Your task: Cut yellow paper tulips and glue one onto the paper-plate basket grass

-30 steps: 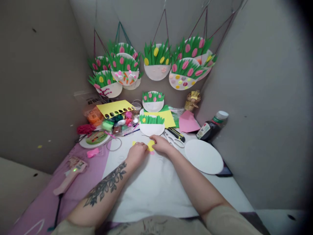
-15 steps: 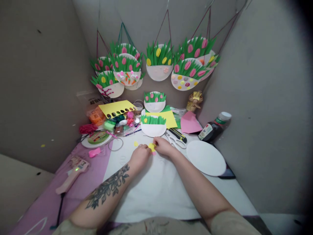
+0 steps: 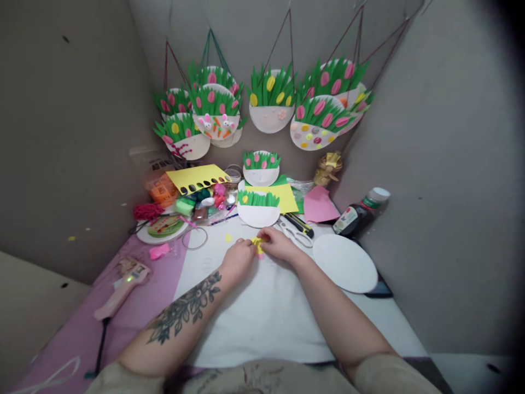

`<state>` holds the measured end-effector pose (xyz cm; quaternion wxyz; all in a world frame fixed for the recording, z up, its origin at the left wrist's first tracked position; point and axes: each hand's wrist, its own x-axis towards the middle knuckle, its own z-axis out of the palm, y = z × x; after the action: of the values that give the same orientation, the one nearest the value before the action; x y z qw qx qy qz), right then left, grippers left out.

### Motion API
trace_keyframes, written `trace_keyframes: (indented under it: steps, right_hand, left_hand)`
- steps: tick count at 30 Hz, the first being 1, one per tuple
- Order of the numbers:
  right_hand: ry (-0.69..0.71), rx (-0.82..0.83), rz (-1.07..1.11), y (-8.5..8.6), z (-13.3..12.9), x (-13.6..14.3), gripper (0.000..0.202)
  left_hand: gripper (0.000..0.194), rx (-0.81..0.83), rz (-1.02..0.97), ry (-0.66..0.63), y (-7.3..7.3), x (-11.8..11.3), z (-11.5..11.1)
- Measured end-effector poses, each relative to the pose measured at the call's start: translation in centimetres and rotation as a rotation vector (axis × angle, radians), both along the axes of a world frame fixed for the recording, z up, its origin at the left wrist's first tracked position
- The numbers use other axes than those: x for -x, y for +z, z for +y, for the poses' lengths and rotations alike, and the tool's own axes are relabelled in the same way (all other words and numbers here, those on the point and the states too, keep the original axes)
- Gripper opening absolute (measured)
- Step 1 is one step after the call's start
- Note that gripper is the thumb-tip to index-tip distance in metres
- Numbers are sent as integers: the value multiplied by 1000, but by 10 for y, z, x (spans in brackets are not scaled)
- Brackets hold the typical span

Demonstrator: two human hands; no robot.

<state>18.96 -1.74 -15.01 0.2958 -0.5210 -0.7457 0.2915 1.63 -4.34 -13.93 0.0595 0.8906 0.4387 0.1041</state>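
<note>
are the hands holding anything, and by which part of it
A small yellow piece, between the fingertips of the left hand and right hand; which edges is too small to tell.

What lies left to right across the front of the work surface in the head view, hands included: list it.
Pink glue gun, pink lump, thin ring, left hand, yellow piece, right hand, white disc.

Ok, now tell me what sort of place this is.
Probably a craft corner: there's a glue gun, scissors on the table, and finished-looking paper-plate baskets hanging at the back.
</note>
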Motion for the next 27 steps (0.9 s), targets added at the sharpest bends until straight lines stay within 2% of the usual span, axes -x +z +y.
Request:
trace_keyframes:
  steps: [3,5,7,10,12,15,20,24,27]
  right_hand:
    - [18,-26,28,0,2,-2,31]
    - [39,-75,34,0,4,-2,20]
    - [-25,-84,77,0,6,-2,8]
    - [-139,85,326,3,5,1,8]
    - [-139,225,534,5,2,6,13]
    - [-123,315,725,8,-5,15,19]
    - [-146,293,794,10,-11,27,23]
    - [-169,300,763,9,-10,27,22]
    - [-130,234,787,11,-10,26,23]
  left_hand:
    - [22,10,-41,-25,-2,-2,2]
    - [23,19,-108,-37,-3,-3,3]
    - [22,15,-245,-8,-3,-2,5]
    - [14,50,-528,107,0,0,8]
    - [11,140,-685,181,3,2,11]
    - [14,288,-826,271,8,3,13]
    - [17,362,-911,322,15,3,13]
    - [18,372,-929,308,16,4,13]
    - [19,371,-902,260,14,8,16]
